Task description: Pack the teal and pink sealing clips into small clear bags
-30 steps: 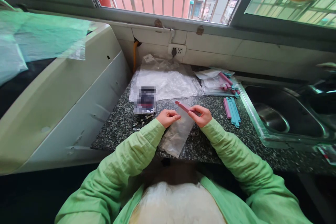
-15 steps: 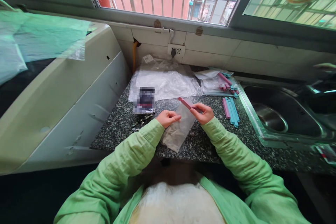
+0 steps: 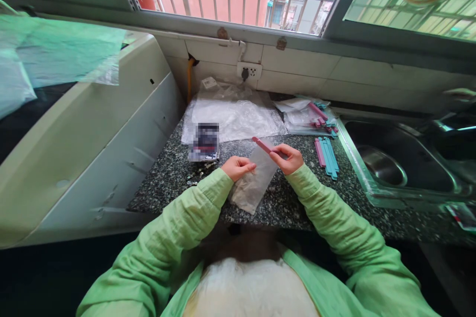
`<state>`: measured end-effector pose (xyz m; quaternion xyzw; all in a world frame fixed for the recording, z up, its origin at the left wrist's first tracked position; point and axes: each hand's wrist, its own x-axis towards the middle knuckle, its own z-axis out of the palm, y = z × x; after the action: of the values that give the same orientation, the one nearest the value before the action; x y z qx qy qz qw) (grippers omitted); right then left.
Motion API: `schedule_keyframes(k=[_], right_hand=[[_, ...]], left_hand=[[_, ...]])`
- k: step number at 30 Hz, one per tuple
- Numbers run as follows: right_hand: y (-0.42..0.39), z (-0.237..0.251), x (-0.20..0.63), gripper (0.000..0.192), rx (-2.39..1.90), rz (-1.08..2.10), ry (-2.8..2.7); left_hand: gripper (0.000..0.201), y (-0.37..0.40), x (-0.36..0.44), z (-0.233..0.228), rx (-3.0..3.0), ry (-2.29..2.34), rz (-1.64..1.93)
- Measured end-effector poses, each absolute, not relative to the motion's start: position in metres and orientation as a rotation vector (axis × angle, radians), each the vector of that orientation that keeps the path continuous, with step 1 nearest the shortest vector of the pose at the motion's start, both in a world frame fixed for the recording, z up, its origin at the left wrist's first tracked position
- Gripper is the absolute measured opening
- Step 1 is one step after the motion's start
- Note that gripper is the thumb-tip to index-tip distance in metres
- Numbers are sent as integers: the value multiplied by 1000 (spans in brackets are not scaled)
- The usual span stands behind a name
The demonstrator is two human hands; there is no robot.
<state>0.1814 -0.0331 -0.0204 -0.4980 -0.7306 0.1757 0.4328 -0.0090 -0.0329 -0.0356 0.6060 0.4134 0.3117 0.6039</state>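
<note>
A translucent plastic bag with pale contents in its lower part hangs over the counter's front, tilted. Its left edge is pinched in my left hand, thumb against fingers. A pink bag sealing clip lies across the upper end of the bag. My right hand is closed around the clip's right end. What the pale contents are, I cannot make out. Several loose clips, blue ones and pink ones, lie on the counter to the right of my right hand.
Clear plastic sheeting covers the back of the speckled counter. Bags with more clips lie right of it. A blurred-out packet sits left of my hands. The sink is at right, a pale appliance at left.
Both hands keep their grip on the bag and clip, almost in the same place. The lower end of the bag has shifted very slightly.
</note>
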Motion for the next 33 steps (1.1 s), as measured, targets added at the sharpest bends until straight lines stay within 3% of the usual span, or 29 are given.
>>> schedule_keyframes(k=[33], right_hand=[[-25,-15,185,19,-1305,473,-1585]], left_hand=[[43,-34,-7,-34,1394,1015,718]])
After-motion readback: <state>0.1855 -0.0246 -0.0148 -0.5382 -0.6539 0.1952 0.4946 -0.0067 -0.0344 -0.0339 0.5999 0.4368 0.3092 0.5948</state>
